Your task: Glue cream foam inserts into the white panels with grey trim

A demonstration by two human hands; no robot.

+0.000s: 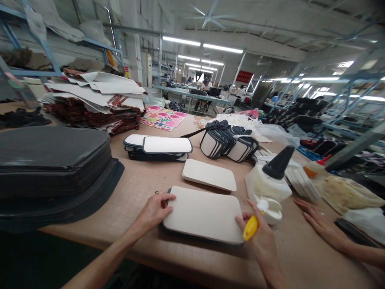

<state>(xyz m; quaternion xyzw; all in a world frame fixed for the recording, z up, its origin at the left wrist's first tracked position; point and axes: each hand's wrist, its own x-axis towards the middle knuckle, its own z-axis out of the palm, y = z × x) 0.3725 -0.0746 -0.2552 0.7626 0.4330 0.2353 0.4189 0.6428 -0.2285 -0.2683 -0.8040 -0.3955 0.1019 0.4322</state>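
A cream rounded rectangular panel (204,212) lies in front of me, with dark material showing under its edges. My left hand (156,212) pinches its left edge, thumb underneath out of sight and fingers on top. My right hand (260,230) holds a yellow-handled tool (251,228) while its fingertips touch the panel's right edge; the tool's working end is hard to make out. Just beyond lies a small stack of similar cream panels (209,175). To the right stands a whitish plastic bottle (266,184) with a black cone nozzle, beside a white round container (272,210).
Another person's hand (315,220) rests on the table at right. Thick dark sheets (54,160) are stacked at left. Dark-edged white pieces (167,145) and tied bundles (228,140) lie farther back, near a tall pile of white sheets (99,92). The table edge (99,237) runs near me.
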